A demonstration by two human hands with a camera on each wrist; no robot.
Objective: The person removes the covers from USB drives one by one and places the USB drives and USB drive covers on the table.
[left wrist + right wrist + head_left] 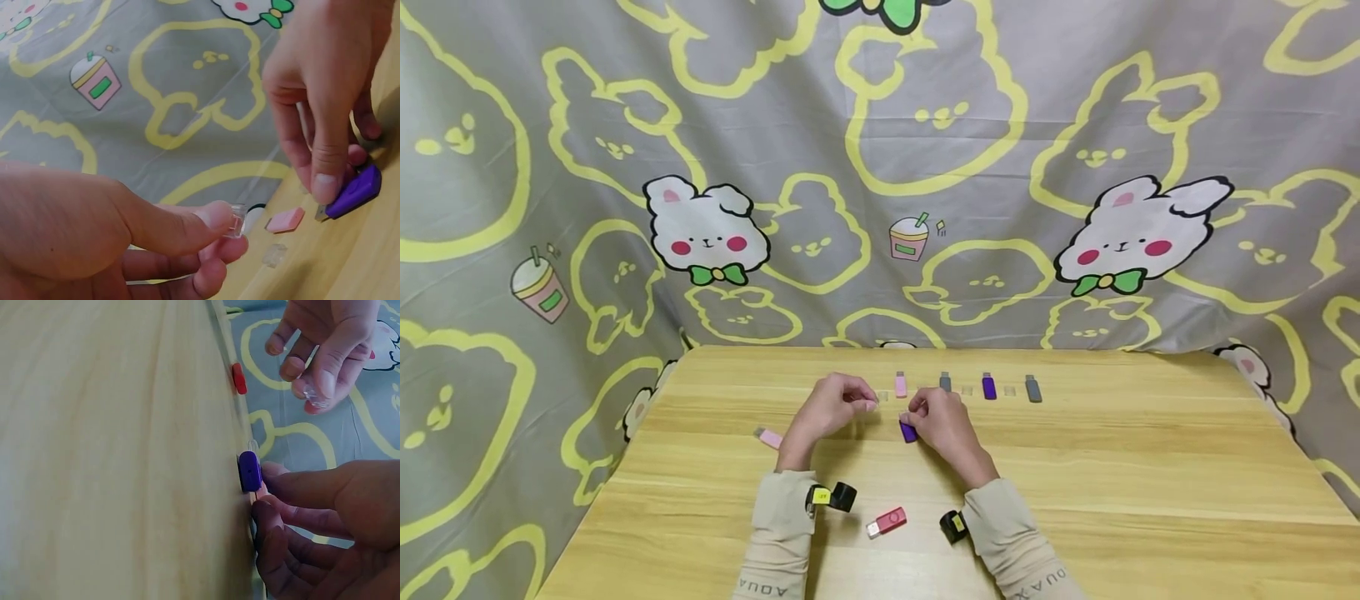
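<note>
My left hand pinches a small clear plastic cap between thumb and fingertips, raised above the table in the left wrist view. My right hand pinches a purple USB stick by its metal plug end, low over the wood. In the left wrist view the plug of that purple stick points toward the left hand, and the right thumb lies across it. A hand's width or so separates the two hands. The right wrist view shows the cap and the purple stick apart.
Along the table's far side stand a pink stick, a grey one, another purple one and another grey one, with clear caps between them. A red stick lies near; another pink stick lies left.
</note>
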